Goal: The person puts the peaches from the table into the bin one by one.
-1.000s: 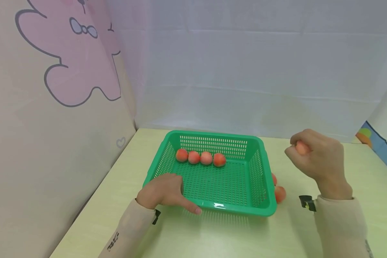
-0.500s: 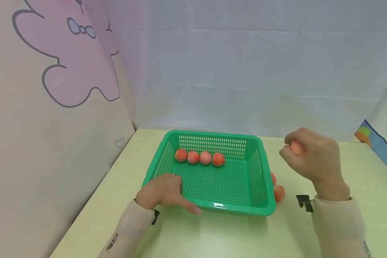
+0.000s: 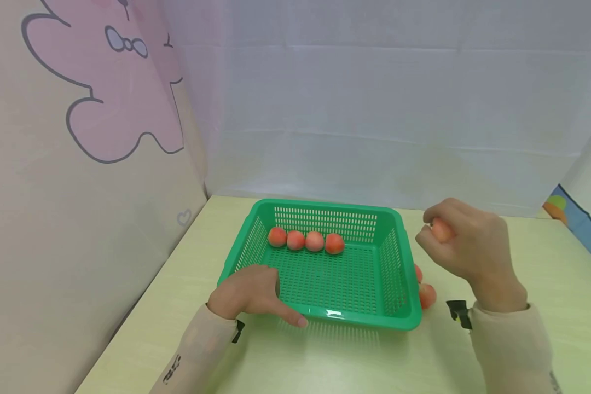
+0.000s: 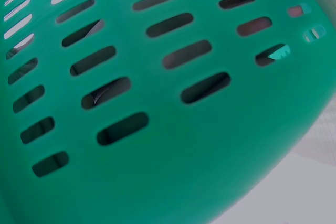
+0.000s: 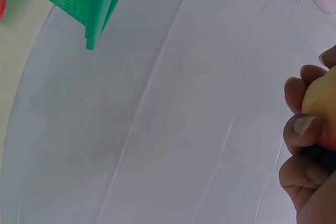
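Gripping a reddish fruit (image 3: 442, 230), the curled right hand (image 3: 477, 245) should squeeze only lightly; the left hand (image 3: 248, 290), thumb extended, holds the green basket (image 3: 369, 319).

I counted seven round, reddish-orange fruits in sight: four (image 3: 295, 240) inside the basket, two (image 3: 427, 296) partly showing outside it, and one in a hand. There was one rectangular green plastic basket (image 3: 364, 320), one pale yellow-green table (image 3: 561, 262), and two bare hands, a left hand (image 3: 248, 290) and a right hand (image 3: 473, 243).
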A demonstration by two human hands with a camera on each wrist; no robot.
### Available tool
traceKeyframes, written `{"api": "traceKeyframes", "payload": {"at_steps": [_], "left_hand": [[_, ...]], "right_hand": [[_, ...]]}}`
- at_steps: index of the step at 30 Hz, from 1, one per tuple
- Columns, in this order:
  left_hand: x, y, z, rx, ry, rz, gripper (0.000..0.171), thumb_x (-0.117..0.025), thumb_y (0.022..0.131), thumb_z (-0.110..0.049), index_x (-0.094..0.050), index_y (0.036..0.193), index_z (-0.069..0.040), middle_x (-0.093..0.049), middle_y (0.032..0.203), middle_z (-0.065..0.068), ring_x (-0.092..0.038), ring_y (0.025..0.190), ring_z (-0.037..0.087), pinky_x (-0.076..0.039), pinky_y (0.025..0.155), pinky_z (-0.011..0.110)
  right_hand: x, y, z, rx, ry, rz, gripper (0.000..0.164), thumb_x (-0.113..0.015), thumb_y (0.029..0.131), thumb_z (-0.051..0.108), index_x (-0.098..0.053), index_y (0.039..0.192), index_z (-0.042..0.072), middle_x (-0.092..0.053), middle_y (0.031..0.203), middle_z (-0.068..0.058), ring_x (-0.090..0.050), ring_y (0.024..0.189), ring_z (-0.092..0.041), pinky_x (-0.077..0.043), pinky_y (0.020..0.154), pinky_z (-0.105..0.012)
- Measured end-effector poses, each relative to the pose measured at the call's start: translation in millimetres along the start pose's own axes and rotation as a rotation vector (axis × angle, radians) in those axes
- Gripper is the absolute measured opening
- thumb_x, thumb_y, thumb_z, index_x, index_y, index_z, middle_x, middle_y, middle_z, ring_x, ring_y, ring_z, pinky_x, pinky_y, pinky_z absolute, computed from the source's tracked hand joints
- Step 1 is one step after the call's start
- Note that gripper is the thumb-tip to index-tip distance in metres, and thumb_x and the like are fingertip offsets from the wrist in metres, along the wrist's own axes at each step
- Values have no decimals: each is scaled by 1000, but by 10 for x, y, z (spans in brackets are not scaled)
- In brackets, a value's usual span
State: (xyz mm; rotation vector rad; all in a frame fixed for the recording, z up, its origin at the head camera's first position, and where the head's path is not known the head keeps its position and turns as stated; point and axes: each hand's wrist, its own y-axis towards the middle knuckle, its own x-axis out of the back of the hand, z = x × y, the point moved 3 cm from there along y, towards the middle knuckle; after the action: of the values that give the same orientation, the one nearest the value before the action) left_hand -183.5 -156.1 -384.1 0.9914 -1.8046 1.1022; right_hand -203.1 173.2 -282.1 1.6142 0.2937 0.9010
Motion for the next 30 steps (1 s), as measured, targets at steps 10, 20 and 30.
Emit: {"api": "traceKeyframes", "payload": {"at_steps": [10,20,30], "left_hand": [[3,2,-3,-9,2,3,75,-59,43,-92,-33,55,-22,-21,49,-11,-22,43,7,-23,41,26],[6,-6,-10,-4,3,2,75,-59,43,-92,-32,53,-22,-19,48,-11,-21,43,7,-21,41,26],[21,-17,-21,-4,-8,-2,75,-61,44,-91,-32,53,-22,-19,48,-11,-20,43,8,-21,40,26]], "right_hand": [[109,160,242,34,-19,-17,21,-40,67,20,-57,58,11,-49,55,6,-23,41,0,-22,30,-28],[156,219,348,54,-1,-21,20,-42,68,20,-57,59,11,-46,55,7,-23,40,-1,-21,30,-26],[94,195,324,73,24,0,20,-41,69,18,-57,59,10,-47,55,7,-25,42,0,-22,30,-26]]}}
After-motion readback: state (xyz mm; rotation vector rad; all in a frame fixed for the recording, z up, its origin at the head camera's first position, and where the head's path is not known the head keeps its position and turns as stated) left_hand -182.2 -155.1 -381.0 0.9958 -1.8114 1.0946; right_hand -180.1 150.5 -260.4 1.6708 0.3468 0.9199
